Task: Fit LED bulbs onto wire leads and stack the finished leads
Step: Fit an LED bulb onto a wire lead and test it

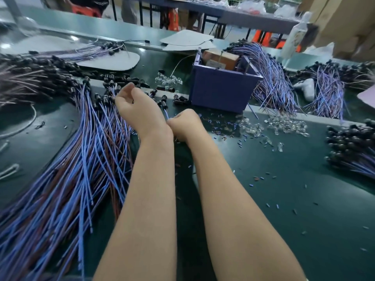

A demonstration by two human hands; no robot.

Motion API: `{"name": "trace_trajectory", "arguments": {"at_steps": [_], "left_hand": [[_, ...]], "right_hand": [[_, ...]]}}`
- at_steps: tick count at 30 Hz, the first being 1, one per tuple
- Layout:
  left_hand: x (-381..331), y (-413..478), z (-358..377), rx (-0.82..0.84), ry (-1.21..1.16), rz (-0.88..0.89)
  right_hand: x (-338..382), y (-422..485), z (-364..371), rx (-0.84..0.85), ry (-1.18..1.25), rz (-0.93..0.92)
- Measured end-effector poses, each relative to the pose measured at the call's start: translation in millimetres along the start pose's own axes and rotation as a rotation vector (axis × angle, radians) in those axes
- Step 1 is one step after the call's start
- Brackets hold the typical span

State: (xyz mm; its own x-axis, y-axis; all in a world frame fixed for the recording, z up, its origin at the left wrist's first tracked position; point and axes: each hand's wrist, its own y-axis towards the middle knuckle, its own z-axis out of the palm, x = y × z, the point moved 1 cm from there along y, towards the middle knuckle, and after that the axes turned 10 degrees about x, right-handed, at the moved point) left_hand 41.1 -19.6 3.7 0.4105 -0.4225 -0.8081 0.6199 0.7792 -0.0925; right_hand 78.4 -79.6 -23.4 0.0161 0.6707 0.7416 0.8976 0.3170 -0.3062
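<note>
Both forearms (154, 199) stretch from the near edge across the green table (274, 209), the right fist lying against the left wrist at mid-scene. The right hand (183, 123) is balled up, and a blue lead (166, 113) runs out of its far-left side toward a black socket end. The fingers appear curled round that wire, though the fingertips are hidden. The left hand (134, 102) reaches over the socket ends of the big pile of leads (87, 151) fanned out on the left, thumb raised and fingers curled away from the camera. Whether they pinch anything cannot be told. Clear LED bulbs (284, 123) lie heaped to the right, near the front of the purple box (221, 92), and insulation snippets (223, 128) litter the table between. The step looks like drawing a lead from the pile or laying one on it. To do it well, I would separate one lead from its neighbours, hold it close behind the socket so the end does not flop, and bring the bulb's legs in straight. Tangling in the pile looks like the main risk.
</note>
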Motion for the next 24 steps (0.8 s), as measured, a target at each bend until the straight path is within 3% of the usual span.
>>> {"name": "trace_trajectory", "arguments": {"at_steps": [3, 7, 11, 24], "left_hand": [[3.3, -4.4, 4.0, 0.026, 0.015, -0.001], [6.1, -8.5, 6.5, 0.025, 0.021, -0.003], [3.9, -4.0, 4.1, 0.001, 0.035, 0.013], [5.2, 1.4, 6.1, -0.003, -0.035, -0.041]], "right_hand": [[0.1, -4.9, -2.4, -0.011, 0.064, -0.055], [0.3, 0.4, 6.1, 0.013, -0.089, -0.056], [-0.5, 7.7, 23.1, -0.065, -0.194, -0.043], [-0.9, 6.6, 6.8, -0.007, 0.076, -0.057]]}}
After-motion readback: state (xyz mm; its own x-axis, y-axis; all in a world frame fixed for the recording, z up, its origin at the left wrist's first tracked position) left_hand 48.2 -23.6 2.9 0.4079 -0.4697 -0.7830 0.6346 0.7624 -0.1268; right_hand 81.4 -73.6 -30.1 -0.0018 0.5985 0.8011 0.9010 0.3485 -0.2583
